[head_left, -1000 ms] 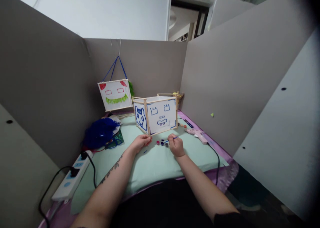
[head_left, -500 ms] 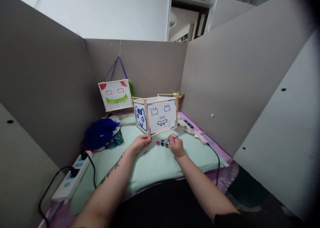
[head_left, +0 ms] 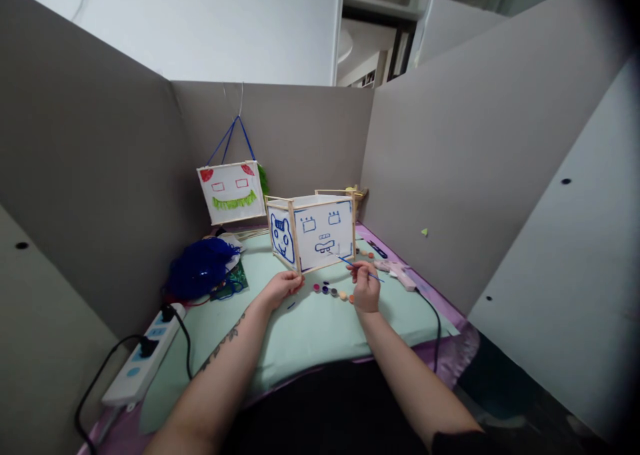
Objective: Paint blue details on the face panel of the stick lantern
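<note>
A paper lantern with a wooden stick frame is tilted above the table, blue faces drawn on its white sides. My left hand pinches the frame's lower front corner. In my right hand is a thin blue paintbrush, its tip at the drawn mouth on the front panel; whether it touches the paper I cannot tell. Below the lantern, a row of small paint pots in red, dark, grey, yellow and orange stands on the pale green table cover.
Another lantern hangs by blue cords at the back left. Blue yarn lies below it. A power strip with plugs sits at the left edge, a pink glue gun with a black cable at the right. Grey partitions enclose the table.
My right hand has moved from the paint pots up and to the right, bringing the brush tip to the lantern's front panel. My left hand keeps its hold on the corner.
</note>
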`<state>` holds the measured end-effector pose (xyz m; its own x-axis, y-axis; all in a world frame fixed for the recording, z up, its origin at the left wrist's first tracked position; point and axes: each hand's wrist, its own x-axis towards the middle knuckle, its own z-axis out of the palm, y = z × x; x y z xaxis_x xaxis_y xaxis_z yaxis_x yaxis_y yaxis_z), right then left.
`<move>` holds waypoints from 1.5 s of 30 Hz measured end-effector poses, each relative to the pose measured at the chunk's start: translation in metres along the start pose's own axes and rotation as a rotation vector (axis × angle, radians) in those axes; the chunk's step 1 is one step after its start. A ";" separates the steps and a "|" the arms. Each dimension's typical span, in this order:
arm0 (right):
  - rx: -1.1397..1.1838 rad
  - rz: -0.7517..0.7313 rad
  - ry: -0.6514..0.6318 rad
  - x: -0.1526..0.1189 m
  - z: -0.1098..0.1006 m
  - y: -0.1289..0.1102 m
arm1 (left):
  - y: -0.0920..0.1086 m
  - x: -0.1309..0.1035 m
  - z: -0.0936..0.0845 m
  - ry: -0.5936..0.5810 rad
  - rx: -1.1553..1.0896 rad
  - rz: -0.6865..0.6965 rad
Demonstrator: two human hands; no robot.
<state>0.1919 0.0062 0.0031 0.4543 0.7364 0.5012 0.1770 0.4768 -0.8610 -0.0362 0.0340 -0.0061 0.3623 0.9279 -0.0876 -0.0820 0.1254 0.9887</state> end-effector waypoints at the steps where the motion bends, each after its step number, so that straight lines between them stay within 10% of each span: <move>1: 0.000 -0.004 -0.016 0.000 0.000 0.000 | 0.000 0.000 0.000 0.001 0.000 -0.001; 45: -0.080 -0.017 -0.019 0.007 0.003 0.005 | 0.004 -0.002 0.003 0.017 0.009 -0.013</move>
<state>0.1938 0.0152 0.0029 0.4338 0.7381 0.5168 0.2539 0.4503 -0.8560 -0.0345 0.0316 -0.0019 0.3477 0.9319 -0.1028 -0.0690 0.1348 0.9885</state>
